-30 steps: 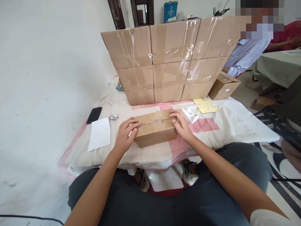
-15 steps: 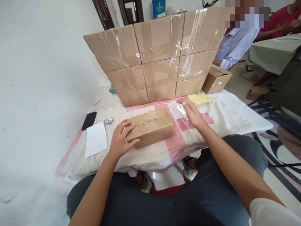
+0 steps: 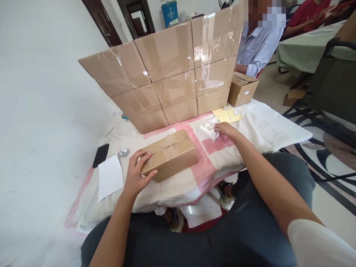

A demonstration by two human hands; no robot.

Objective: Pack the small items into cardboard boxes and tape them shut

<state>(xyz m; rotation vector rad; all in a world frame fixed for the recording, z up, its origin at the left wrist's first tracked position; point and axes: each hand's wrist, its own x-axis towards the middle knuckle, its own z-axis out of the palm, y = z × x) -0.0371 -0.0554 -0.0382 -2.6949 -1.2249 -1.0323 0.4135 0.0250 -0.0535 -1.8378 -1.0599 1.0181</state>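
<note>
A closed brown cardboard box point(image 3: 169, 155) lies on the cloth-covered table in front of me, with a ragged seam along its top. My left hand point(image 3: 137, 170) grips the box's left end, fingers on the top and thumb along the front side. Farther right stands a small white tape dispenser point(image 3: 208, 131). At the dispenser's right end, my right hand point(image 3: 224, 129) has its fingertips pinched together; whether they hold the tape's loose end is too small to tell.
A tall taped cardboard panel point(image 3: 175, 81) stands behind the box. A white paper point(image 3: 110, 178), a black phone point(image 3: 101, 155) and crumpled foil point(image 3: 122, 152) lie left. Yellow paper point(image 3: 226, 115) and another box point(image 3: 243, 91) are at right. A person in a light shirt point(image 3: 260, 48) sits beyond.
My right hand has come down from above the tape dispenser to its right end, and its fingers have closed there. My left hand stays on the box. The camera view has shifted somewhat.
</note>
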